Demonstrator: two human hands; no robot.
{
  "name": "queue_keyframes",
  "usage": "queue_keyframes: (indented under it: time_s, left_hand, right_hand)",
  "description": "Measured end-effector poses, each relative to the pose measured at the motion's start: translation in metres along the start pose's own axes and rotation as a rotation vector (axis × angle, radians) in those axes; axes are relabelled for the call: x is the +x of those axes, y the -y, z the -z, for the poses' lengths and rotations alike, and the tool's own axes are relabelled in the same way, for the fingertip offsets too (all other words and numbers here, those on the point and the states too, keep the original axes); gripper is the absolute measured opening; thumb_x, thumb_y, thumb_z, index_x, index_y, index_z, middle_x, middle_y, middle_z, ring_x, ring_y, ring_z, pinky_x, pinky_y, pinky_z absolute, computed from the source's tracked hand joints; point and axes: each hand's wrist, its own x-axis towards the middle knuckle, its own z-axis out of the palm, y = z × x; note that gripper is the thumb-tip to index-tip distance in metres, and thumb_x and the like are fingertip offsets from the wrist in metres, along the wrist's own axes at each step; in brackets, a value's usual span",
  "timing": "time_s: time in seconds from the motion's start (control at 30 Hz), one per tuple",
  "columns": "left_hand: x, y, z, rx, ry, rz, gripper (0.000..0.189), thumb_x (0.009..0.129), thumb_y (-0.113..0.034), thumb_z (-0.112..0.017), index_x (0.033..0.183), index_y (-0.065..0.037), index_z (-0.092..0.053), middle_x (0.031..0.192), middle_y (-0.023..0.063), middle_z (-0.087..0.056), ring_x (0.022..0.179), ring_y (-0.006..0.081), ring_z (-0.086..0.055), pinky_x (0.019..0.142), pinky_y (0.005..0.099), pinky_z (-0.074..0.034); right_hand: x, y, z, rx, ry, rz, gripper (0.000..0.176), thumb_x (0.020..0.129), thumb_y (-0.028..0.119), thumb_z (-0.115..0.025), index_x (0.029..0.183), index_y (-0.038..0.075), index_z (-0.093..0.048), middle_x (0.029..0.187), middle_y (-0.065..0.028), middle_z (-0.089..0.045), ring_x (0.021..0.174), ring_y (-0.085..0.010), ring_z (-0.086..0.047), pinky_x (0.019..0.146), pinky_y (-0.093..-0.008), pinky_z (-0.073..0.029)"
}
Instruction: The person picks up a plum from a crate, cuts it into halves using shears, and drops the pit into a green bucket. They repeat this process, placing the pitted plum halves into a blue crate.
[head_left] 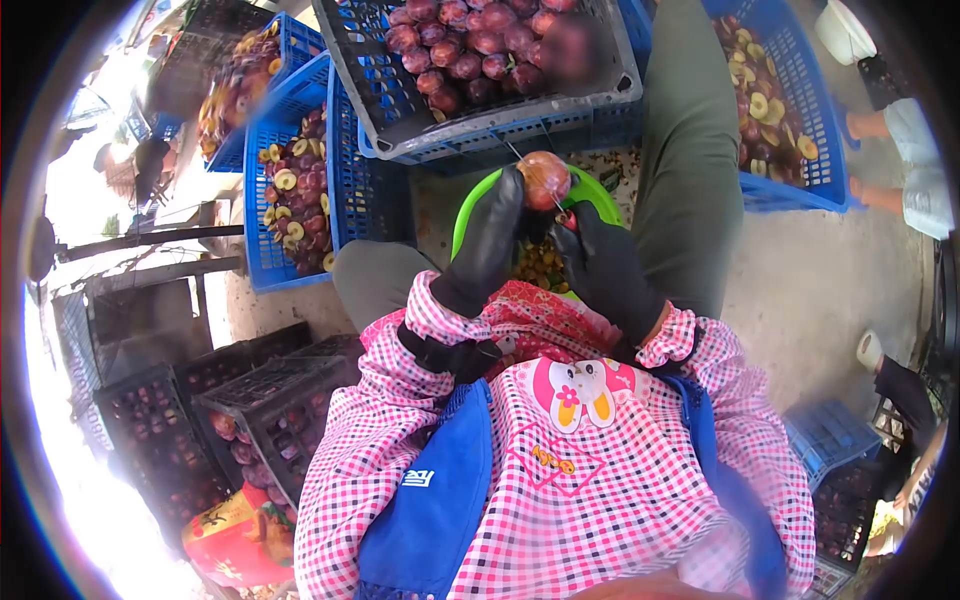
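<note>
In my black-gloved left hand (490,235) is a whole reddish-purple plum (546,178), gripped over the green basin. My right hand (603,262), gloved in black too, closes around a thin-bladed knife (567,219) with a red end showing by the fingers. The blade's line crosses the plum, its tip showing beyond the upper left side. Below both hands, the bright green basin (462,222) contains small yellow-brown pits or scraps. Just ahead, a black crate (480,135) of whole plums (465,65) rests on a blue crate.
Blue crates of cut plums stand left (262,250) and right (815,170) of my knees. Dark crates (270,415) with plums are stacked at lower left, beside a red bag (240,540). Other people's legs (915,165) show at right, near a white bucket (845,32).
</note>
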Motion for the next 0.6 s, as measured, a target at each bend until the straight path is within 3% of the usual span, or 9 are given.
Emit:
queue_keyframes:
  time_s: [0.03,0.07,0.13,0.27,0.33,0.37,0.43,0.5,0.6]
  left_hand:
    - [-0.003,0.003,-0.001,-0.464,-0.011,0.255,0.045,0.095,-0.029,-0.058,0.129,-0.002,-0.046,0.117,0.0068,-0.054,0.106,0.014,-0.052,0.092,0.0296,-0.043]
    - [-0.005,0.005,0.001,-0.465,-0.012,0.259,0.045,0.095,-0.029,-0.058,0.129,-0.002,-0.046,0.117,0.0068,-0.054,0.106,0.014,-0.052,0.092,0.0296,-0.043]
    - [-0.003,0.006,0.006,0.299,-0.006,-0.069,0.054,0.097,-0.042,-0.053,0.13,0.0,-0.046,0.114,0.0064,-0.055,0.103,0.0147,-0.053,0.093,0.0289,-0.041]
    - [0.0,0.003,0.008,0.378,0.02,-0.17,0.052,0.097,-0.04,-0.053,0.129,0.0,-0.046,0.114,0.0061,-0.057,0.104,0.0143,-0.053,0.092,0.0283,-0.042]
    - [-0.005,0.008,0.009,-0.175,0.004,0.143,0.054,0.096,-0.041,-0.055,0.129,0.0,-0.047,0.114,0.0057,-0.056,0.104,0.0143,-0.053,0.092,0.0293,-0.042]
    - [-0.003,0.01,0.01,-0.176,0.007,0.144,0.054,0.096,-0.041,-0.055,0.129,0.0,-0.047,0.114,0.0057,-0.056,0.104,0.0143,-0.053,0.092,0.0293,-0.042]
    - [-0.001,0.013,0.014,0.416,0.041,-0.161,0.056,0.095,-0.043,-0.055,0.129,0.0,-0.047,0.114,0.0049,-0.056,0.103,0.0128,-0.052,0.09,0.0279,-0.042]
    - [0.006,0.018,0.03,0.567,0.06,-0.2,0.055,0.095,-0.043,-0.056,0.129,0.0,-0.047,0.113,0.0046,-0.057,0.102,0.0122,-0.053,0.089,0.0273,-0.043]
    - [0.008,0.016,0.036,0.609,0.062,-0.138,0.054,0.096,-0.042,-0.055,0.129,0.0,-0.047,0.114,0.0051,-0.057,0.103,0.0125,-0.054,0.087,0.0275,-0.045]
  right_hand:
    - [-0.004,-0.001,-0.001,0.002,0.002,-0.009,0.03,0.094,0.025,-0.054,0.109,-0.001,-0.049,0.066,-0.0212,-0.059,0.059,-0.0397,-0.059,0.054,-0.0484,-0.044]
    - [-0.005,-0.003,-0.003,-0.012,0.011,-0.028,0.03,0.094,0.025,-0.054,0.108,-0.001,-0.05,0.065,-0.021,-0.059,0.059,-0.0394,-0.059,0.054,-0.0485,-0.044]
    - [-0.001,-0.005,-0.002,-0.034,0.017,-0.035,0.03,0.094,0.025,-0.054,0.108,-0.001,-0.05,0.065,-0.0208,-0.059,0.058,-0.0392,-0.059,0.053,-0.0486,-0.043]
    - [0.0,-0.004,0.0,-0.025,0.047,-0.044,0.029,0.095,0.025,-0.054,0.107,-0.001,-0.05,0.068,-0.0211,-0.059,0.06,-0.0384,-0.059,0.054,-0.0482,-0.043]
    - [-0.002,-0.002,0.0,-0.039,0.073,-0.074,0.029,0.095,0.025,-0.054,0.107,-0.001,-0.05,0.07,-0.0217,-0.06,0.063,-0.0385,-0.06,0.055,-0.0482,-0.044]
    - [-0.002,0.0,0.002,-0.001,0.088,-0.09,0.029,0.095,0.025,-0.054,0.107,-0.001,-0.051,0.07,-0.0217,-0.06,0.064,-0.0384,-0.06,0.056,-0.0468,-0.044]
    - [-0.003,-0.001,0.004,0.031,0.111,-0.109,0.029,0.095,0.026,-0.055,0.106,-0.001,-0.051,0.071,-0.0218,-0.06,0.066,-0.0383,-0.061,0.057,-0.0454,-0.044]
    - [0.001,-0.006,-0.001,0.45,0.203,-0.35,0.029,0.094,0.027,-0.058,0.105,0.001,-0.054,0.073,-0.0206,-0.06,0.069,-0.0383,-0.062,0.06,-0.0421,-0.045]
    - [0.013,0.009,0.022,0.435,0.228,-0.396,0.036,0.089,0.034,-0.065,0.104,0.002,-0.056,0.076,-0.0179,-0.062,0.07,-0.0372,-0.063,0.06,-0.0403,-0.046]
